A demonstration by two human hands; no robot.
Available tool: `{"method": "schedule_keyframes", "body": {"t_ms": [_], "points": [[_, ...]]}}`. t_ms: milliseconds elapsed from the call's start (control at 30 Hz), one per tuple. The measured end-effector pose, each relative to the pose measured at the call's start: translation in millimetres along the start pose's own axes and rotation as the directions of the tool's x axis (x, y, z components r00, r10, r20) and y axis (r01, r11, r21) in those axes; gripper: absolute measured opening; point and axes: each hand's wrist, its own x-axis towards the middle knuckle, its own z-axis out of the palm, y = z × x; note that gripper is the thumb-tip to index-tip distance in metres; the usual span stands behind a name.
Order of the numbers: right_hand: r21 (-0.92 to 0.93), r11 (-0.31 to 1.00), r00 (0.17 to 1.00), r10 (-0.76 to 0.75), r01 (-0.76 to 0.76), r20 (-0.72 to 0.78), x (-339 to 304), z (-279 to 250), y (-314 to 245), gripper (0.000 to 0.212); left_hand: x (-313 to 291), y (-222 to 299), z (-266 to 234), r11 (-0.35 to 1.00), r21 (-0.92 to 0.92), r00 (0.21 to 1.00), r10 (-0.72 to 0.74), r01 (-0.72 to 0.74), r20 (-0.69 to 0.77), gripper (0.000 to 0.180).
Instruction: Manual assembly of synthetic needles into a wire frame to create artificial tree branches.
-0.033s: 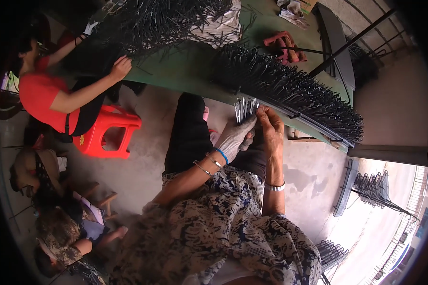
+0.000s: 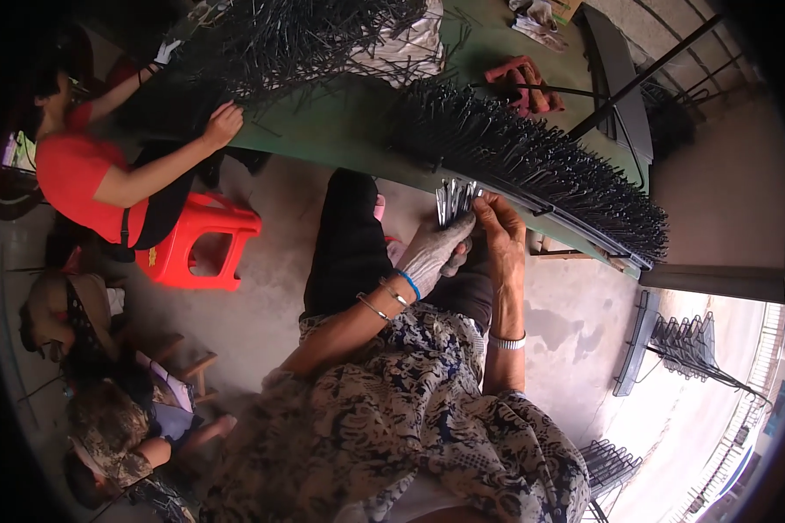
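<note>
My left hand (image 2: 436, 251), in a pale knitted glove with darkened fingers, is closed round a bunch of thin shiny metal rods (image 2: 454, 202) whose ends stick up in a fan. My bare right hand (image 2: 500, 224) is beside it, thumb and fingertips pinched together at the right side of the bunch; whatever lies between them is too small to make out. Just beyond my hands, a long rack bar (image 2: 536, 207) runs along the table's near edge. Rows of dark, thin, hook-ended metal pieces (image 2: 549, 161) stand densely along it.
The green table (image 2: 314, 144) carries a heap of loose black rods (image 2: 301, 44) and a red cloth (image 2: 525, 85). At left a co-worker in a red shirt (image 2: 83, 183) is near a red plastic stool (image 2: 202, 244). Racks of bent black wire (image 2: 685, 340) stand at right.
</note>
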Motion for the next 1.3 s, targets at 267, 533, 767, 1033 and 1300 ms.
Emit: {"method": "schedule_keyframes", "body": {"t_ms": [267, 533, 767, 1033, 1300], "points": [[0.085, 0.986, 0.99, -0.144, 0.143, 0.0, -2, 5, 14, 0.011, -12, -1, -6, 0.996, -0.015, 0.996, 0.093, -0.092, 0.008, 0.018], [0.006, 0.998, 0.998, -0.061, 0.061, -0.021, -13, 20, -20, 0.013, -25, 13, -8, 0.99, -0.024, 0.99, 0.141, -0.141, -0.002, 0.023], [-0.14, 0.951, 0.955, -0.287, 0.276, -0.07, -9, 6, -19, 0.008, 0, 9, -18, 0.991, -0.11, 0.991, 0.058, -0.072, -0.124, 0.029], [-0.263, 0.921, 0.944, -0.319, 0.288, -0.083, -4, 17, -36, 0.021, 25, 2, -23, 0.955, -0.282, 0.996, -0.082, 0.091, 0.047, 0.024], [-0.222, 0.959, 0.983, -0.181, 0.178, 0.005, -42, 10, -9, 0.035, 46, 25, -34, 0.813, -0.57, 0.993, -0.089, 0.117, 0.077, 0.021]]}}
